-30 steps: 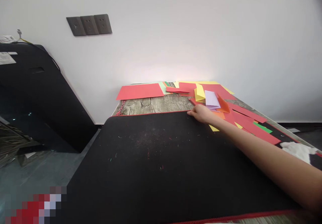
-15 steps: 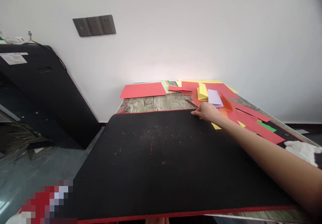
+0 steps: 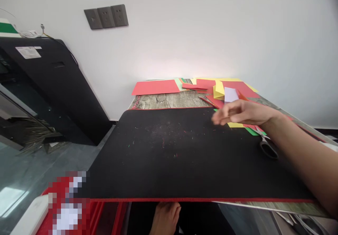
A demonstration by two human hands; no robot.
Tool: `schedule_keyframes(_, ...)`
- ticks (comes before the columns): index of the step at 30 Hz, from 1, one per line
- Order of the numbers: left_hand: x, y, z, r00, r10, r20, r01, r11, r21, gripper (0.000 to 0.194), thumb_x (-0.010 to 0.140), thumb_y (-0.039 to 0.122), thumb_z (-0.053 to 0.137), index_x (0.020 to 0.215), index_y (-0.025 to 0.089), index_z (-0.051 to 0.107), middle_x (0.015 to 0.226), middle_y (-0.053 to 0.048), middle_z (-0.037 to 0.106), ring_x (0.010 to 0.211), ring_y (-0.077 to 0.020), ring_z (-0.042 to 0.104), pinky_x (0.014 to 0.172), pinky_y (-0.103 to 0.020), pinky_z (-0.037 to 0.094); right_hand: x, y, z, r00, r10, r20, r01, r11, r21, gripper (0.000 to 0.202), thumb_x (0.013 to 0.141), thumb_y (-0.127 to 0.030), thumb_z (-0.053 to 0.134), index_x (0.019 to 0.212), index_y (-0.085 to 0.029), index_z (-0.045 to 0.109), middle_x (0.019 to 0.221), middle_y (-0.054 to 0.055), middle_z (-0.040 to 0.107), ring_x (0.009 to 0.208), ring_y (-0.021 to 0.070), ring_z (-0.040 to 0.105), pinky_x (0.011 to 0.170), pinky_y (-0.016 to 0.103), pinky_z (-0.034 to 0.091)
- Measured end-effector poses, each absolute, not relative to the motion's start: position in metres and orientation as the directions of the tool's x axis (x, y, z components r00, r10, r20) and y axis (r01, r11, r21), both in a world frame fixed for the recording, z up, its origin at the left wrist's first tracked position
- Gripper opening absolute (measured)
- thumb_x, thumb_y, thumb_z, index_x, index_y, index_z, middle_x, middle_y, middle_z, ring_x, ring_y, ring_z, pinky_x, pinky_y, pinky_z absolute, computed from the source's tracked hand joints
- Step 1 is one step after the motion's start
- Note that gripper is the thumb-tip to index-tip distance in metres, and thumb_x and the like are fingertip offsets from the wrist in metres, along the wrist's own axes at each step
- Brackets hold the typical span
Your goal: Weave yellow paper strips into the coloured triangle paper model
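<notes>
My right hand [image 3: 235, 112] hovers over the far right part of the black mat [image 3: 169, 164]. Its slightly blurred fingers are loosely stretched, with nothing visible in them. Just beyond it lie a folded yellow paper [image 3: 218, 90], a lilac paper [image 3: 231, 94] and a thin red stick-like thing [image 3: 207, 101]. A pair of scissors [image 3: 268, 149] with dark handles rests beside my right forearm, its blades over green paper [image 3: 251, 131]. My left hand [image 3: 166, 219] is low, at the mat's near edge; its fingers are mostly hidden.
Red sheets [image 3: 155, 87] and other coloured papers line the back of the wood-patterned table [image 3: 169, 101]. Small paper scraps dot the mat. A black cabinet-like unit [image 3: 68, 83] stands left. More tools [image 3: 298, 222] lie below the table's right front.
My right hand has drawn back from the papers and the red stick, its fingers loosening. The scissors now show beside my forearm. The view has tilted down, and more of my left hand shows.
</notes>
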State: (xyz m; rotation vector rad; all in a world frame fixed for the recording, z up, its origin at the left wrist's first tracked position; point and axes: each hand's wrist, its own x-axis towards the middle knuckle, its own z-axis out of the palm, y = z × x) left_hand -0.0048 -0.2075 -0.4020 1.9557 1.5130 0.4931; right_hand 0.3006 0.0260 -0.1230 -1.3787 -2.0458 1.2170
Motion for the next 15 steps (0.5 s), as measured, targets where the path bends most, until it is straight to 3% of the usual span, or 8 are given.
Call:
schedule_keyframes(2,-0.002,-0.208,-0.399,0.278,0.959,-0.063,0.706,-0.159,0.69,0.022,0.094,0.033,0.055,0.107,0.016,0.062,0.107,-0.007,0.066,0.089,-0.0173,0.065,0.081,-0.038,0.055,0.311,0.012,-0.117,-0.476,0.87,-0.129,0.452,0.116,-0.884,0.042,0.079,-0.056,0.06,0.06,-0.019,0.058,0.049,-0.001,0.059,0.053,0.0134,0.062,0.064,0.033,0.05)
schedule_keyframes(4,0.001,-0.209,-0.394,0.254,0.966,-0.043,0.669,-0.144,0.73,0.02,0.095,0.033,0.054,0.099,0.017,0.064,0.099,-0.005,0.067,0.085,-0.0156,0.064,0.08,-0.037,0.054,0.313,0.004,-0.117,-0.458,0.882,-0.112,0.398,0.09,-0.913,0.05,0.09,-0.056,0.042,0.064,-0.018,0.062,0.038,-0.005,0.047,0.045,0.0115,0.057,0.064,0.033,0.05)
schedule_keyframes(6,0.001,-0.213,-0.388,0.2,0.98,-0.017,0.613,-0.111,0.782,0.022,0.096,0.035,0.052,0.093,0.018,0.065,0.095,-0.004,0.068,0.081,-0.0141,0.064,0.079,-0.035,0.054,0.307,0.002,-0.123,-0.431,0.898,-0.089,0.343,0.072,-0.937,0.052,0.094,-0.055,0.036,0.078,-0.017,0.068,0.051,0.001,0.06,0.06,0.0151,0.066,0.073,0.035,0.053)
schedule_keyframes(8,-0.006,-0.221,-0.383,0.079,0.997,-0.004,0.545,-0.04,0.837,0.028,0.094,0.044,0.052,0.093,0.019,0.066,0.094,-0.005,0.069,0.078,-0.0141,0.064,0.075,-0.032,0.054,0.298,0.004,-0.133,-0.397,0.915,-0.074,0.306,0.056,-0.95,0.041,0.092,-0.052,0.048,0.092,-0.017,0.07,0.089,0.011,0.072,0.091,0.021,0.069,0.086,0.036,0.055)
schedule_keyframes(10,-0.025,-0.234,-0.377,-0.118,0.993,-0.028,0.464,0.08,0.882,0.039,0.086,0.058,0.056,0.091,0.021,0.067,0.086,-0.007,0.07,0.072,-0.0162,0.064,0.068,-0.029,0.053,0.29,0.005,-0.144,-0.351,0.933,-0.077,0.293,0.032,-0.956,0.033,0.088,-0.046,0.06,0.104,-0.018,0.068,0.117,0.013,0.067,0.111,0.0229,0.063,0.093,0.034,0.053)
schedule_keyframes(12,-0.059,-0.25,-0.37,-0.343,0.933,-0.106,0.351,0.232,0.907,0.049,0.074,0.069,0.061,0.083,0.021,0.068,0.063,-0.004,0.067,0.055,-0.0179,0.062,0.056,-0.028,0.051,0.287,0.001,-0.15,-0.335,0.935,-0.115,0.288,-0.015,-0.958,0.033,0.088,-0.042,0.062,0.11,-0.018,0.066,0.119,0.012,0.067,0.11,0.0211,0.064,0.092,0.031,0.055)
schedule_keyframes(15,-0.126,-0.278,-0.355,-0.622,0.746,-0.238,0.125,0.394,0.911,0.061,0.062,0.075,0.065,0.086,0.018,0.066,0.057,-0.003,0.066,0.045,-0.019,0.058,0.043,-0.028,0.045,0.286,-0.014,-0.148,-0.468,0.838,-0.279,0.32,-0.133,-0.938,0.037,0.085,-0.041,0.066,0.107,-0.012,0.068,0.097,0.015,0.073,0.075,0.0213,0.072,0.068,0.034,0.062)
